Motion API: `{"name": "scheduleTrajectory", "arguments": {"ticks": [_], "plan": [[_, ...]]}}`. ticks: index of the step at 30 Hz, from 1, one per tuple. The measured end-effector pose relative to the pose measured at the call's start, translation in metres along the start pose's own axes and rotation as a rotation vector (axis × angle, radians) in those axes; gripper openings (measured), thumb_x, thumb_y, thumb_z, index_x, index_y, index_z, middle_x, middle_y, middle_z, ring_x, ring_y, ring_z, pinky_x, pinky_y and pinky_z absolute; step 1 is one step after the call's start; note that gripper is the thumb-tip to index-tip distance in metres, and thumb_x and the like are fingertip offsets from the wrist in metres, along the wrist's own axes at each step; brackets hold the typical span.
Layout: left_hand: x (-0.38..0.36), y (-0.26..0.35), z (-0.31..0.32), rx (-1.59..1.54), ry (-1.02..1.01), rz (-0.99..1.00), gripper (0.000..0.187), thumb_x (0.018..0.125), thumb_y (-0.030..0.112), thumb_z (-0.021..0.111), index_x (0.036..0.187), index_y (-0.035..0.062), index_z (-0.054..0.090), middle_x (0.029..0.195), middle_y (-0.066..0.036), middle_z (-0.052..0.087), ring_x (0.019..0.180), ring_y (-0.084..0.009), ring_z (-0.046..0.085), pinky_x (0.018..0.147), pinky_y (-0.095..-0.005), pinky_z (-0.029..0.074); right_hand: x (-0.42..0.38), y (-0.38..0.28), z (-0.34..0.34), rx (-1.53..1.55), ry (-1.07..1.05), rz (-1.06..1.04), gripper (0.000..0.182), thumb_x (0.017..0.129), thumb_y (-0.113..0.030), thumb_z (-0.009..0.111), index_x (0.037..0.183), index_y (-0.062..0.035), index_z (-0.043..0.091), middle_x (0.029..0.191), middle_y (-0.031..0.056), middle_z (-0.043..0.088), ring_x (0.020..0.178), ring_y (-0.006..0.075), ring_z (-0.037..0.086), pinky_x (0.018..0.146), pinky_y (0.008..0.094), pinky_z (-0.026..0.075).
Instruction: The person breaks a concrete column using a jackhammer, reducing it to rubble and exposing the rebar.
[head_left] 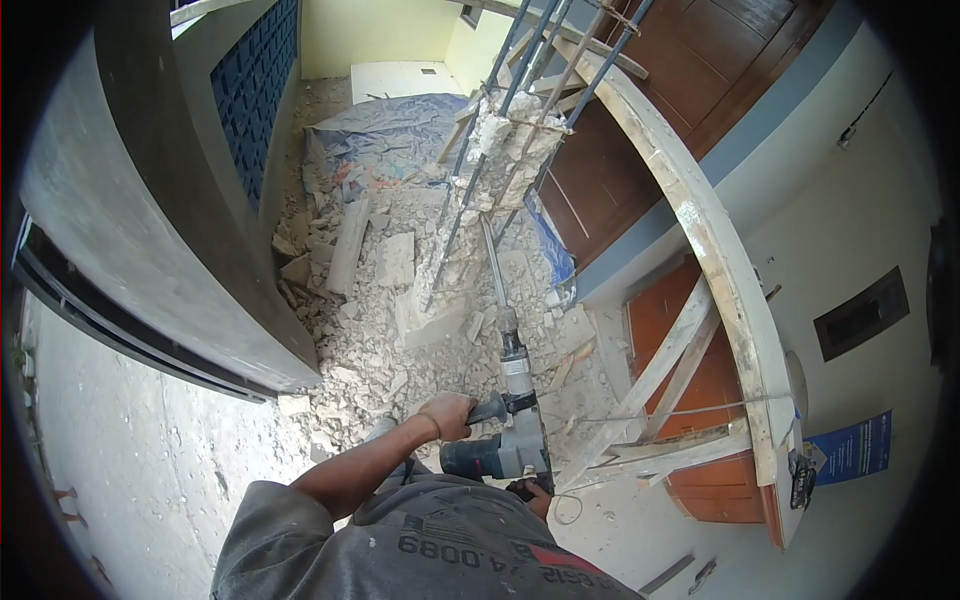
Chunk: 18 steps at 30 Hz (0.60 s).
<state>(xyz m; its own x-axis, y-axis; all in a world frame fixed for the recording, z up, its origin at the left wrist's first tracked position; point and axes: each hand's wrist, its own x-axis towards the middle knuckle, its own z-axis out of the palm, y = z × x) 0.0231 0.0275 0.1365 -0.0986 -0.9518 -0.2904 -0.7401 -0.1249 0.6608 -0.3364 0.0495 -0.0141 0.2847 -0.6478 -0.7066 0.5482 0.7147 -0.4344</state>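
Note:
A grey and black demolition hammer (518, 430) is held in front of my body. My left hand (448, 415) is wrapped round its side handle. At the rear handle is my right hand (532, 494), its fingers closed and partly hidden by the tool. The long steel chisel (494, 262) points forward, its tip at the underside of a broken concrete column (508, 150) with bare steel rods. Whether the tip is inside the concrete cannot be made out.
Rubble (385, 330) covers the floor around the column. A blue tarp (390, 135) lies beyond it. On the right is a curved beam (700, 220) with wooden braces (655, 365); a curved wall (160, 220) stands left. A cable hangs near my right hand.

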Motion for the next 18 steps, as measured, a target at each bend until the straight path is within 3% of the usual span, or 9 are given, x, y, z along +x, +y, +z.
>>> {"name": "scheduleTrajectory", "arguments": {"ticks": [9,10,13,18], "plan": [[0.015,-0.015,-0.013,0.028,-0.004,-0.014,0.034,0.071,0.02,0.072,0.102,0.0052,0.066,0.092,-0.021,0.07,0.095,-0.0385,0.067,0.081,-0.0476,0.053,0.019,0.014,0.026,0.034,-0.065,-0.072,0.012,0.086,-0.014,0.058,0.086,-0.0034,0.052,0.08,0.0145,0.056,0.083,0.0328,0.057,0.084,0.0504,0.047],[0.007,-0.003,-0.028,0.017,-0.035,-0.06,0.035,0.072,0.02,0.072,0.103,0.0059,0.067,0.095,-0.021,0.07,0.096,-0.0385,0.067,0.081,-0.0478,0.053,0.01,0.007,0.032,0.024,0.003,0.084,0.008,0.084,-0.011,0.058,0.088,-0.0048,0.053,0.079,0.0117,0.055,0.078,0.0311,0.056,0.081,0.0473,0.048],[0.013,-0.013,-0.015,0.024,0.018,0.025,0.036,0.069,0.021,0.072,0.1,0.0038,0.064,0.087,-0.022,0.068,0.088,-0.0409,0.067,0.078,-0.0489,0.052,0.005,0.005,0.04,-0.054,-0.061,-0.098,0.011,0.086,-0.014,0.057,0.089,-0.0038,0.053,0.08,0.0121,0.055,0.082,0.0313,0.057,0.081,0.0477,0.048],[0.019,-0.02,-0.018,0.043,0.021,0.003,0.037,0.069,0.022,0.074,0.1,0.0054,0.065,0.088,-0.021,0.069,0.091,-0.04,0.067,0.08,-0.0474,0.052,0.039,0.017,0.015,0.042,-0.065,-0.061,0.007,0.084,-0.009,0.058,0.088,-0.0033,0.056,0.079,0.0139,0.057,0.076,0.0326,0.058,0.08,0.0497,0.048]]}}
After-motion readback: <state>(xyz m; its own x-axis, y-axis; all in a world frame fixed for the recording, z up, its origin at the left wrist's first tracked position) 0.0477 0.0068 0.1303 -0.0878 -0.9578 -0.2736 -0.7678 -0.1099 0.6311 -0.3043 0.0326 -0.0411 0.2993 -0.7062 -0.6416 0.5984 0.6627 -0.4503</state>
